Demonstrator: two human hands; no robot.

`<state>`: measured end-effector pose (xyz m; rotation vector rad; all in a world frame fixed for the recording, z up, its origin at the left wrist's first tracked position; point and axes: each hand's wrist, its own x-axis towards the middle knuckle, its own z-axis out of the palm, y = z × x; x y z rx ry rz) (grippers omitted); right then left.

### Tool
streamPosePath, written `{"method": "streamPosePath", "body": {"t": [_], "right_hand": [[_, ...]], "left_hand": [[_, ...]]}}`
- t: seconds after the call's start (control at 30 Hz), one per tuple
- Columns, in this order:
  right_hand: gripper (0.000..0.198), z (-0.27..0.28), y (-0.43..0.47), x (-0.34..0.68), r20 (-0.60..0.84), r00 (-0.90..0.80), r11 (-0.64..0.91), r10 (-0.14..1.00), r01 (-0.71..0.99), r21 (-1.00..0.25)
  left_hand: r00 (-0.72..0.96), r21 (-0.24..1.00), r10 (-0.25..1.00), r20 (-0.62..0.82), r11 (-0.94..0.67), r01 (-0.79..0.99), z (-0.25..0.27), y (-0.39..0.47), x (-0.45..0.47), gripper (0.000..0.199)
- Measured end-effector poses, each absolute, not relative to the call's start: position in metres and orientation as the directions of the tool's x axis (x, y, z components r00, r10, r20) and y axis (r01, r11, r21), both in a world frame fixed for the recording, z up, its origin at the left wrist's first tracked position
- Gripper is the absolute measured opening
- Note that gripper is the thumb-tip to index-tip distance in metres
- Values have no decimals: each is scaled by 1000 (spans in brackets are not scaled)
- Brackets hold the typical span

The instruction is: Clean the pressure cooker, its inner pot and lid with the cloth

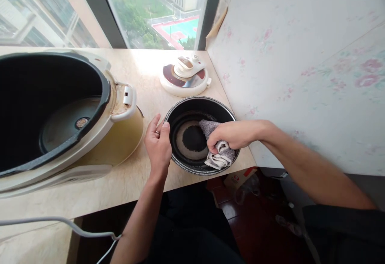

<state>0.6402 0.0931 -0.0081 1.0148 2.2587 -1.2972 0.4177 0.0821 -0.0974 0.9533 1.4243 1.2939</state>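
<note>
A round black inner pot (192,167) with a worn ring on its bottom stands at the counter's front edge. On its left side my left hand (159,143) grips the rim, thumb on top and fingers along the outer wall. My right hand (231,135) is closed around a grey-and-white cloth (221,160) and holds it against the pot's right inner side. Part of that rim is hidden by the cloth and hand. Behind the pot lies a white cooker lid (184,75) with a dark, shiny top and a raised handle.
A large pressure cooker body (120,143), its lid off, fills the left of the counter (99,193). A patterned wall (294,75) borders the right, and a window (156,11) stands behind. One grey cord (60,219) crosses the front left. Bags and a box (237,179) sit on the floor.
</note>
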Motion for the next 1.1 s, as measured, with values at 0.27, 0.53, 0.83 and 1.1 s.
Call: {"method": "streamPosePath", "body": {"t": [0.27,0.53,0.83,1.1], "right_hand": [[56,-36,89,590,-469,-744,315,475,642,-699],[51,-60,73,558,-428,-254,-223,867,572,-789],[37,-10,68,614,-351,-771,135,532,486,-864],[29,17,81,654,-487,-789,213,375,584,-783]], "left_hand": [[-218,994,975,-38,14,-112,-96,80,423,40],[-221,998,975,-17,5,-56,-98,80,420,38],[-222,999,974,-39,29,-46,-92,80,421,38],[-238,998,970,-55,50,-25,-90,81,419,37]]}}
